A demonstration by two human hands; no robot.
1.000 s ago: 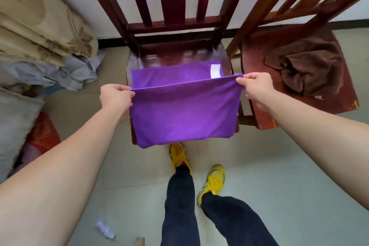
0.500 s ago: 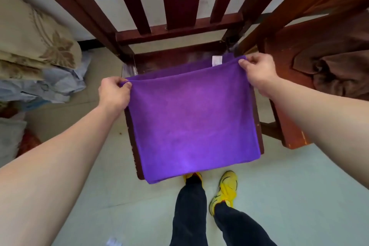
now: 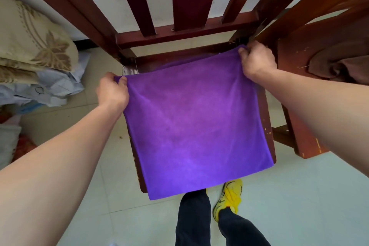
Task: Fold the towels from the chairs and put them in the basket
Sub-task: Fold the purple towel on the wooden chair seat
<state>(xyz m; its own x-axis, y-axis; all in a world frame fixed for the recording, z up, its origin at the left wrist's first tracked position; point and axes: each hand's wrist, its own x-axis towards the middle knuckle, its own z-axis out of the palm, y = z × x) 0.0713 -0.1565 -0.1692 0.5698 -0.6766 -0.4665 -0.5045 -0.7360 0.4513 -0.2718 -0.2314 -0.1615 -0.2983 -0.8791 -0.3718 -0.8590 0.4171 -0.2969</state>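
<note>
A purple towel lies doubled over on the seat of a dark red wooden chair, covering nearly all of the seat. My left hand pinches its far left corner. My right hand pinches its far right corner near the chair's back rail. The towel's near edge hangs slightly past the seat's front. A crumpled brown towel sits on the seat of a second chair to the right. No basket is in view.
Folded beige bedding and pale blue cloth are piled on the floor at the left. My legs and yellow shoes stand on the pale tiled floor just in front of the chair.
Both hands carried the towel's upper layer away from me to the back of the seat, so the doubled towel now covers it. The white label is hidden. The camera moved closer.
</note>
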